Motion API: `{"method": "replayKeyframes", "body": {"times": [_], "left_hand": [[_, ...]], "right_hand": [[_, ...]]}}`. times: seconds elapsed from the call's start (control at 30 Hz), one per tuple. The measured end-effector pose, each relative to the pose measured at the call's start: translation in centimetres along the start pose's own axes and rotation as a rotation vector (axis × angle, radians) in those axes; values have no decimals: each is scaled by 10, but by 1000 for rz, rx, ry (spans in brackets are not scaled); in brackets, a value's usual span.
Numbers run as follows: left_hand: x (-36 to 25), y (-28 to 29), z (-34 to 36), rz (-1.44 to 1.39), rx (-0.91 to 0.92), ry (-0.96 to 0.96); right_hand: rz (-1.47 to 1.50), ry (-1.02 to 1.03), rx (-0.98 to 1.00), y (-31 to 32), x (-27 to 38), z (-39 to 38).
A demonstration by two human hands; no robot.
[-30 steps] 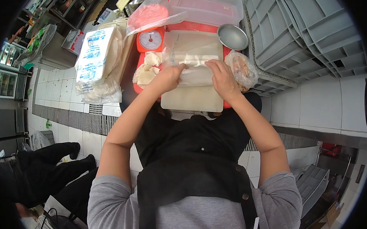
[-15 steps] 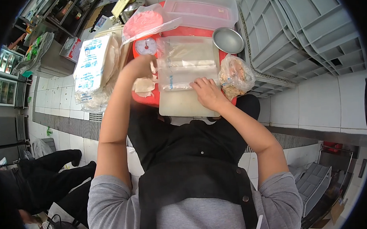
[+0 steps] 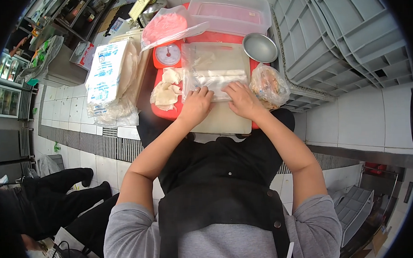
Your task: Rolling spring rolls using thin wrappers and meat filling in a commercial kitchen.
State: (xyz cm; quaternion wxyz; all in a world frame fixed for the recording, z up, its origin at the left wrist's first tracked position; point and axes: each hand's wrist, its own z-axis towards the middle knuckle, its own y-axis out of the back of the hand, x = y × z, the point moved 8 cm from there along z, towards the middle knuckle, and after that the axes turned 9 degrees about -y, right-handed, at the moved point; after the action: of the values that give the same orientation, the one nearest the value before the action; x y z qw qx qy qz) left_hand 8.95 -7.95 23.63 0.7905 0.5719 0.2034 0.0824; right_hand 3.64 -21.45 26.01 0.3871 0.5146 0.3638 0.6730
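Observation:
My left hand [image 3: 196,106] and my right hand [image 3: 242,100] rest on the near edge of a clear plastic sheet [image 3: 205,55], fingers bent and apart. Under or in the sheet runs a long pale strip [image 3: 220,74]. The sheet lies on a cream cutting board [image 3: 222,123] atop a red surface [image 3: 162,110]. Thin cream wrappers [image 3: 165,93] are heaped left of my left hand. A bag of crumbly light-brown food [image 3: 268,85] sits right of my right hand. An orange scale [image 3: 168,56] and a steel bowl [image 3: 259,48] stand behind.
A pink bagged mass [image 3: 165,24] and a plastic tub [image 3: 229,10] are at the back. A stack of packaged white sheets [image 3: 109,73] stands left, grey crates [image 3: 336,35] right. Another person's black-clad legs [image 3: 57,195] are at lower left.
My left hand went up toward the wrappers half a second ago and is now back at the sheet's near edge. Both hands sit lower than a second ago.

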Motion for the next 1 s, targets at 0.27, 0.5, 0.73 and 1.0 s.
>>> {"method": "replayKeyframes", "body": {"times": [0.27, 0.5, 0.73, 1.0], "left_hand": [[12, -13, 1, -52, 72, -46], [38, 23, -55, -181, 89, 164], [35, 63, -51, -132, -213, 184], [-29, 4, -36, -62, 74, 3]], "right_hand": [[-121, -92, 116, -28, -28, -7], [42, -73, 304, -24, -4, -46], [42, -103, 390, -21, -3, -39], [325, -267, 478, -34, -43, -25]]}}
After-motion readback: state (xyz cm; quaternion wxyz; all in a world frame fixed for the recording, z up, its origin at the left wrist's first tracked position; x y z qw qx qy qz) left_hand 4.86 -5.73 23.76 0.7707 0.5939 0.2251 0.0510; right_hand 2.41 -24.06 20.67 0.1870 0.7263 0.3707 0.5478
